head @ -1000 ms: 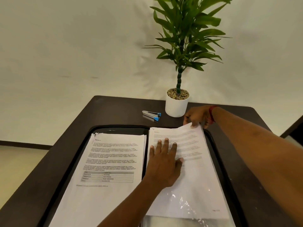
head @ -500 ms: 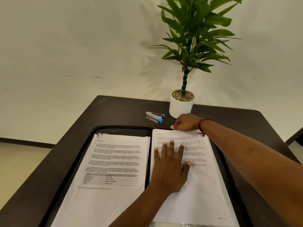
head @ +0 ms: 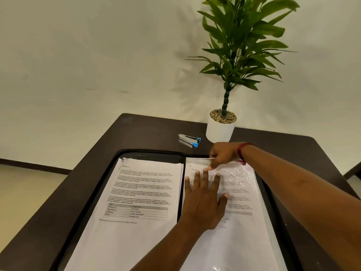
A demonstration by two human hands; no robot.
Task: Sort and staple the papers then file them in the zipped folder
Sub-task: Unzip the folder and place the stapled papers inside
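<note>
A black zipped folder (head: 154,153) lies open on the dark table (head: 144,130). In its left half sits a printed paper stack (head: 136,194), fastened at its top left corner. The right half holds a second paper stack (head: 246,216) under a shiny clear plastic sleeve (head: 239,176). My left hand (head: 203,200) presses flat on the right stack near the folder's spine, fingers spread. My right hand (head: 224,153) is at that stack's top edge, fingers curled, pinching the sleeve's top edge. A silver and blue stapler (head: 189,140) lies behind the folder.
A white pot (head: 219,131) with a green plant stands at the table's back, just behind my right hand and right of the stapler. A pale wall rises behind the table. Floor shows at the left and far right.
The lifted top edge in my right hand has come down flat onto the right stack, and that hand moved left along the top edge. My left hand stayed pressed on the stack.
</note>
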